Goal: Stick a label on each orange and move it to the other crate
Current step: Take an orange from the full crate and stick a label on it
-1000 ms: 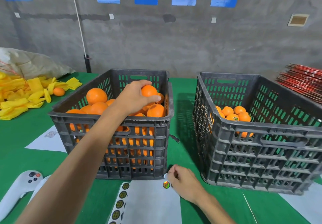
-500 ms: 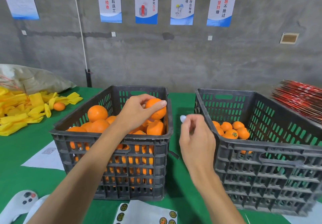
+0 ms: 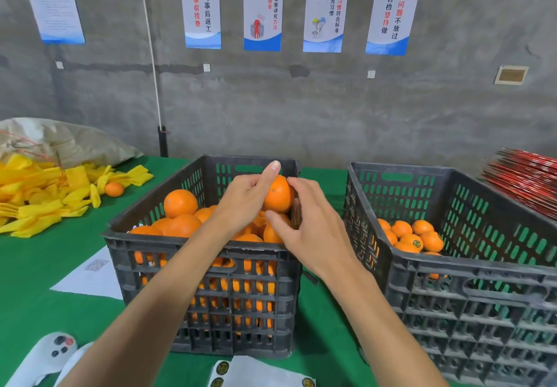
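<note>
We judge this the labelling step: our left hand (image 3: 245, 198) grips a round smooth orange (image 3: 278, 194) above the full black slotted plastic crate (image 3: 208, 251), at 12 o'clock from us. Our right hand (image 3: 313, 230) has fingers curled against the orange, sticker hidden. Next: press, then carry toward 3 o'clock into the sparsely filled black crate (image 3: 470, 269).

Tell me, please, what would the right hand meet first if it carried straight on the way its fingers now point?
The right hand points up-left at the orange held by the left hand; its fingertips already seem to touch it. So the orange comes first, though depth is hard to judge.
</note>
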The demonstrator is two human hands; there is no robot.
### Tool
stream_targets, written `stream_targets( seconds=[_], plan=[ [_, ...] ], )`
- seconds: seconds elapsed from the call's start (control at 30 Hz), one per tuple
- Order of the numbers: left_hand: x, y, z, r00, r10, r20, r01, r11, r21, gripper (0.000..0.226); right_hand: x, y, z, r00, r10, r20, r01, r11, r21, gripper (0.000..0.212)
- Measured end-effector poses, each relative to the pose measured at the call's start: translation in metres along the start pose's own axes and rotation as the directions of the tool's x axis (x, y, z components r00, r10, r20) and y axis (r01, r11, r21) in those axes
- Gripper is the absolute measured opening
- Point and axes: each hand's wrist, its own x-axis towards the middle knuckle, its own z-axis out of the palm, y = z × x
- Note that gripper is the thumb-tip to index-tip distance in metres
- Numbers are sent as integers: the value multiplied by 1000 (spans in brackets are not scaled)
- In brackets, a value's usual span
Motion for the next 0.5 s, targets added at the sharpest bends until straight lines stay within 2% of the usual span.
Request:
stream_targets(
  seconds=[0.1, 0.2, 0.27, 0.3, 0.37, 0.43, 0.5],
  plan=[
    [0, -7, 0, 1000, -8, -1, 8, 998, 55, 74, 1, -5, 1, 997, 64, -35, -67, 994, -88, 68],
    [3, -13, 0, 997, -64, 32, 68, 990, -126, 72, 6, -4, -14, 988, 143, -60, -144, 989, -16, 63],
    [6, -15, -2, 998, -69, -8, 66, 985, -158, 62, 8, 0, -32, 985, 153, -85, -164, 976, -141, 60],
    [7, -17, -3, 998, -54, -36, 51, 995, -82, 53, 9, 4, -42, 982, 150, -113, -173, 958, -230, 60],
    [6, -21, -5, 999, -23, -29, 28, 980, 195, 32, 10, 14, -64, 970, 170, -174, -221, 917, -333, 58],
    [4, -23, -5, 997, -62, 39, 38, 891, 452, 33, 12, 31, -87, 940, 240, -241, -321, 863, -391, 54],
    [1, -23, -5, 991, -112, 74, 35, 747, 664, 43, 11, 50, -106, 902, 333, -274, -422, 810, -407, 52]
  ],
)
